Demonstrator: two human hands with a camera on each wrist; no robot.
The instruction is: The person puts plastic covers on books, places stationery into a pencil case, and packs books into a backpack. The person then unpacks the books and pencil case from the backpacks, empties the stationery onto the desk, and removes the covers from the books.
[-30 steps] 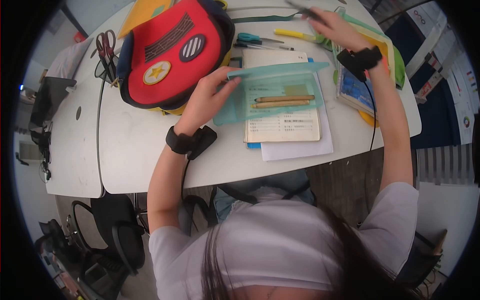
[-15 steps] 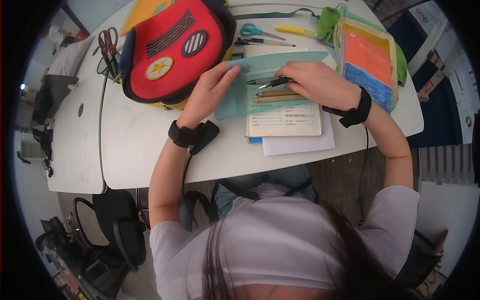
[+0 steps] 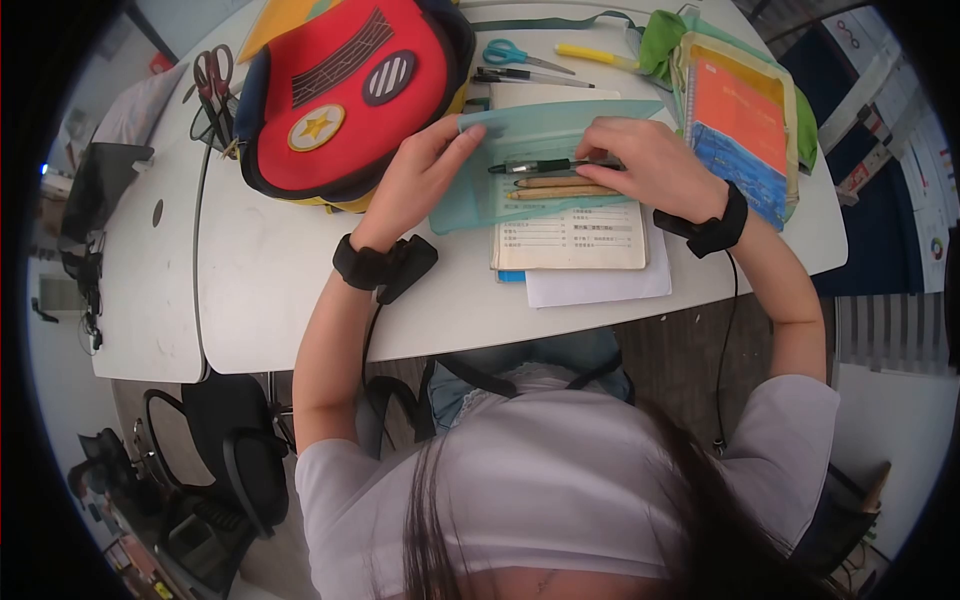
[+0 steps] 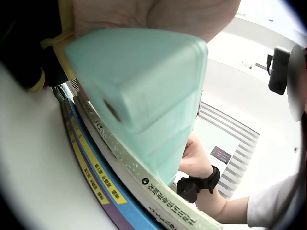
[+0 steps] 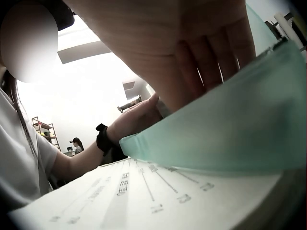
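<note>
Pencil case [image 3: 470, 208], teal, lid raised, is set on printed book [image 3: 570, 250], near side of bench [image 3: 270, 300]. Case's left end is grasped by left hand [image 3: 415, 185], thumb on lid. Black pen [image 3: 530, 167] is pinched by right hand [image 3: 655, 170] over the case, beside 2 wooden pencils [image 3: 560, 188] held inside. Red backpack [image 3: 350, 100] is seen left; teal scissors [image 3: 510, 52] and yellow marker [image 3: 595, 55] are placed on far side; orange-and-blue notebook [image 3: 738, 130] is seen right, in green-yellow bag [image 3: 805, 125].
</note>
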